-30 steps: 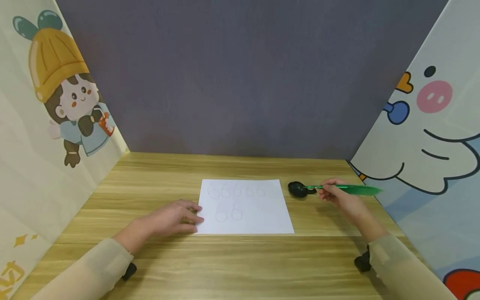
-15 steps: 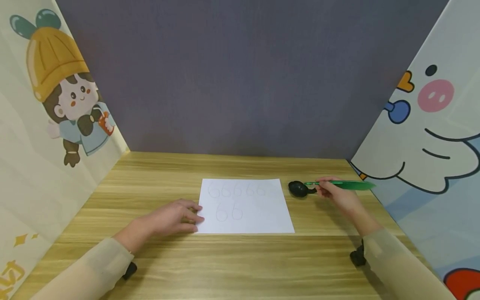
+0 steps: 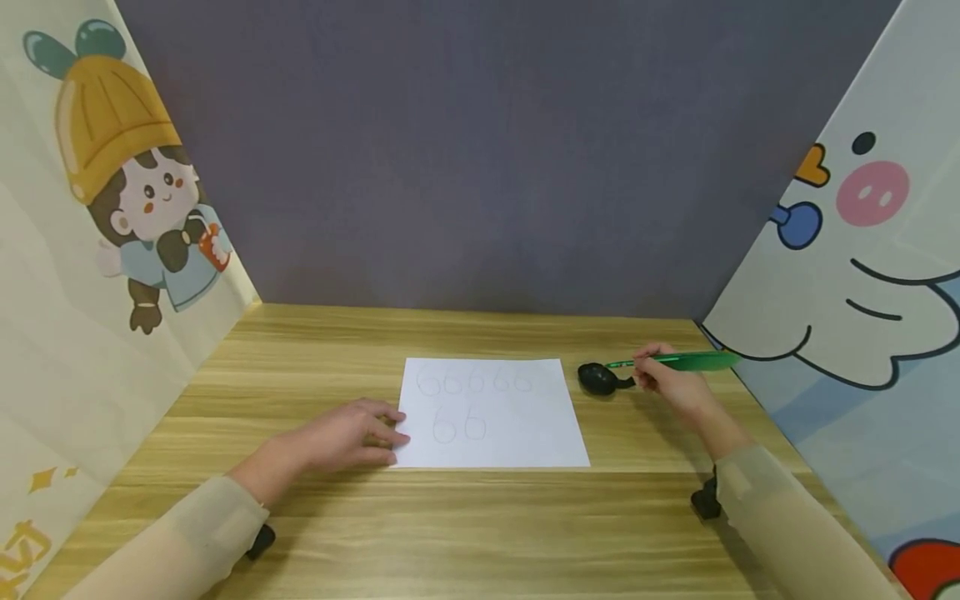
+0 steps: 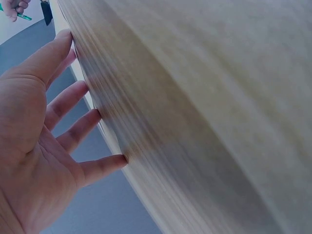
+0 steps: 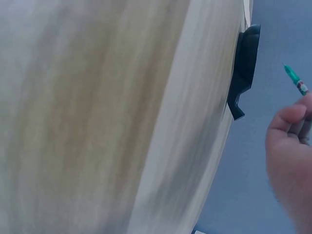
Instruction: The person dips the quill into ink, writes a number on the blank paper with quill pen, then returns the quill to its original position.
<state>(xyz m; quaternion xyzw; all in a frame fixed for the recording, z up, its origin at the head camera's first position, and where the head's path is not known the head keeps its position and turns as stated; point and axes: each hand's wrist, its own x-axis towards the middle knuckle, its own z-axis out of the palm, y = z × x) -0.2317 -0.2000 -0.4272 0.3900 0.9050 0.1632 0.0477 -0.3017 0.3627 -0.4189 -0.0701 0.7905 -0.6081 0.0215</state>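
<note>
A white sheet of paper (image 3: 525, 433) with pencil-thin 6s in two rows lies on the table. My left hand (image 3: 348, 435) has its fingers spread, the fingertips resting on the sheet's left edge; in the left wrist view the left hand (image 4: 44, 131) touches the tabletop along its fingertips. My right hand (image 3: 671, 387) pinches a green pen (image 3: 697, 361) with a broad leaf-like end pointing right. The pen's slim tip points left, above a black rounded object (image 3: 597, 379) with a short stem. In the right wrist view the pen (image 5: 296, 79) is raised off the table, apart from that black object (image 5: 246, 63).
The wood-grain table (image 3: 450, 533) runs back to a dark grey panel (image 3: 480, 167). Side walls with cartoon prints, a child in a yellow hat (image 3: 123, 133) and a white figure with a pink snout (image 3: 872, 194), close in the left and right.
My right hand has moved slightly left and away from me with the pen, whose leaf-like end has shifted left. The left hand, paper and black object have stayed put.
</note>
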